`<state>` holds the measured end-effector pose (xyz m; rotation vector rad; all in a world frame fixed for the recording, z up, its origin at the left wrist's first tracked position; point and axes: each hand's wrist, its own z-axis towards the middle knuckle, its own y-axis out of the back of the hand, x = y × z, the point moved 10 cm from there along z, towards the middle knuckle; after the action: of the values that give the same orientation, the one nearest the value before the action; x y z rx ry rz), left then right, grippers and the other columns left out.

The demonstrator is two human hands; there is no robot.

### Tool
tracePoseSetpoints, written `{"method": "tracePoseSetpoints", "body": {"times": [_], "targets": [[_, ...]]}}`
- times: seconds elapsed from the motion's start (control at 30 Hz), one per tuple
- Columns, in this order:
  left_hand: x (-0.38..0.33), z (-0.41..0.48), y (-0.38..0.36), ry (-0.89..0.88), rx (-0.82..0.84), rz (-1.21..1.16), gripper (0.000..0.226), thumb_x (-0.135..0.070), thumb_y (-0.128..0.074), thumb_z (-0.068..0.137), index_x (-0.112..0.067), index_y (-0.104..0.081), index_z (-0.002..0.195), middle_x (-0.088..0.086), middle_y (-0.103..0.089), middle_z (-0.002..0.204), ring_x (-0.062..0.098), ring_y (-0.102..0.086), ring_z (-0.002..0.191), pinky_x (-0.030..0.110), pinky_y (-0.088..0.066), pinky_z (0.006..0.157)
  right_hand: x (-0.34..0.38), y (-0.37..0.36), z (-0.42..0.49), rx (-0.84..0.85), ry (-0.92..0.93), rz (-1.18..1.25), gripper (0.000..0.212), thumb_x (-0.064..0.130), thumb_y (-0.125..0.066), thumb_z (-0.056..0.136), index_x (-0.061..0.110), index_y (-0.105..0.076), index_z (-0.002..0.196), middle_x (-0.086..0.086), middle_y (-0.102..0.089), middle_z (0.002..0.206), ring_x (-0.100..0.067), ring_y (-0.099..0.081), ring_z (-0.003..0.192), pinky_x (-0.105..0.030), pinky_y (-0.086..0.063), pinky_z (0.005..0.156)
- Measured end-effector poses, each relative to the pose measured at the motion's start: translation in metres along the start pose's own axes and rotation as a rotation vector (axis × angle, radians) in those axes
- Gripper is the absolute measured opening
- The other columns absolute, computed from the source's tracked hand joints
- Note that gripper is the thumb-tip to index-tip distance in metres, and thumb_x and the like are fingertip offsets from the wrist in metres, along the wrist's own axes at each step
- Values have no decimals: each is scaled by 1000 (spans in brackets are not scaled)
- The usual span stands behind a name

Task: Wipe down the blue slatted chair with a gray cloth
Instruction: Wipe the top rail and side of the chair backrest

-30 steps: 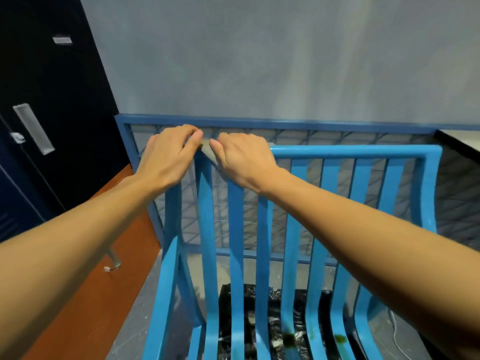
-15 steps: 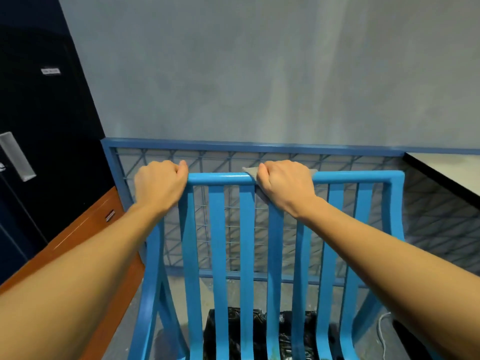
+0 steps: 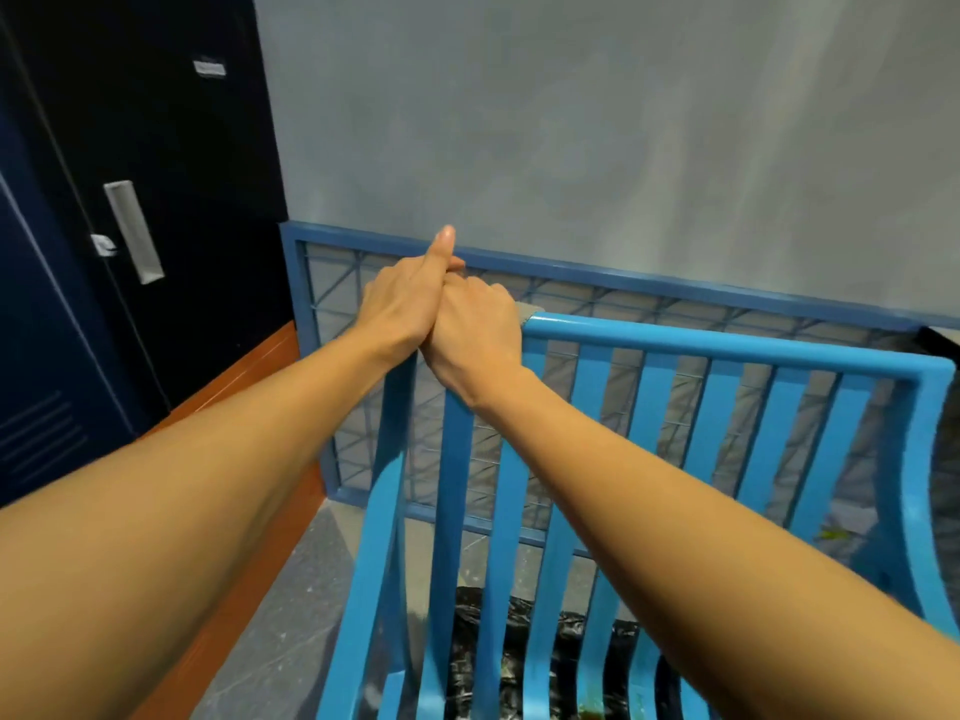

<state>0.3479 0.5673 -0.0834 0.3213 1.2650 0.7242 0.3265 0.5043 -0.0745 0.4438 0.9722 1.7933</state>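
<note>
Your forearms enter from the lower edge of the frame and converge toward the centre. Beneath them run the seat slats of the blue slatted chair (image 3: 727,350), with a black plastic bag (image 3: 519,662) visible through the slats at the bottom.

At centre frame, both hands meet at the upper left corner of the backrest. Your right hand (image 3: 472,330) is curled over the top rail, clamping the gray cloth (image 3: 531,310). Only a sliver of cloth shows, at the hand's right edge on the rail. Your left hand (image 3: 405,298) lies against the right hand, thumb raised. Its fingers are hidden, so its grip cannot be determined.

Behind the chair stands a blue wire-mesh frame (image 3: 623,283) against a gray wall (image 3: 571,122). A dark door (image 3: 171,148) occupies the upper left.
</note>
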Motion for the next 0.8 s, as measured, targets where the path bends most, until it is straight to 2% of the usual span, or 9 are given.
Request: {"method": "tracePoseSetpoints", "body": {"times": [0.13, 0.2, 0.27, 0.33, 0.43, 0.57, 0.63, 0.7, 0.8], "targets": [[2, 1, -7, -13, 113, -103, 61, -64, -19, 98, -31, -67, 118, -3, -66, 123, 18, -56, 117, 43, -38, 108, 1, -2, -6, -30, 278, 53, 30, 31, -46, 97, 9, -59, 112, -9, -63, 104, -26, -60, 84, -38, -39, 65], [4, 3, -7, -15, 144, -159, 61, -66, -24, 93, -30, -66, 119, -4, -66, 122, 16, -57, 116, 44, -41, 107, -7, -2, -7, 35, 316, 85, 32, 38, -40, 99, 12, -57, 106, -7, -63, 97, -25, -60, 77, -37, -40, 60], [7, 2, -6, -10, 161, -176, 66, -72, -26, 84, -32, -63, 121, -5, -63, 127, 15, -56, 119, 44, -39, 109, -16, -5, 2, 107, 202, 81, 32, 40, -40, 98, 13, -58, 101, -7, -66, 93, -29, -63, 79, -37, -41, 60], [11, 3, -5, -2, 150, -183, 70, -77, -27, 77, -34, -61, 119, -5, -61, 130, 16, -53, 123, 44, -35, 111, -25, -15, 17, 247, -3, 88, 30, 35, -45, 95, 13, -61, 108, -10, -67, 103, -33, -63, 92, -37, -38, 66], [11, 6, -6, 8, 134, -216, 48, -66, -29, 94, -32, -59, 111, -6, -58, 128, 15, -52, 120, 37, -36, 107, -23, -23, 25, 375, -150, 158, 29, 26, -50, 92, 13, -59, 117, -8, -66, 113, -31, -62, 102, -36, -39, 73], [9, 4, -9, 7, 138, -139, 61, -64, -27, 96, -21, -59, 126, -6, -56, 132, 16, -51, 122, 38, -35, 108, -7, -2, 1, 59, 66, 51, 27, 28, -51, 93, 11, -59, 112, -7, -66, 101, -29, -63, 90, -37, -35, 66], [-1, 1, -11, -49, 168, -11, 55, -58, -25, 100, -20, -63, 113, -2, -63, 118, 18, -56, 109, 40, -40, 102, -11, 0, -14, -52, 166, 43, 34, 31, -52, 92, 6, -59, 114, -10, -64, 100, -29, -59, 84, -38, -36, 66], [-17, -2, -13, -150, 219, 117, 49, -47, -26, 104, -16, -63, 107, 2, -64, 110, 20, -57, 100, 37, -41, 94, -17, 1, -21, -90, 218, 74, 36, 29, -50, 89, 2, -60, 111, -14, -63, 98, -31, -57, 80, -41, -39, 66], [-32, 5, -8, -211, 193, 192, 51, -44, -25, 105, -9, -61, 112, 8, -63, 113, 25, -55, 106, 36, -38, 91, -31, 7, -25, -69, 219, 176, 22, 21, -49, 89, 6, -58, 101, -13, -61, 92, -34, -56, 79, -41, -37, 64]]}}
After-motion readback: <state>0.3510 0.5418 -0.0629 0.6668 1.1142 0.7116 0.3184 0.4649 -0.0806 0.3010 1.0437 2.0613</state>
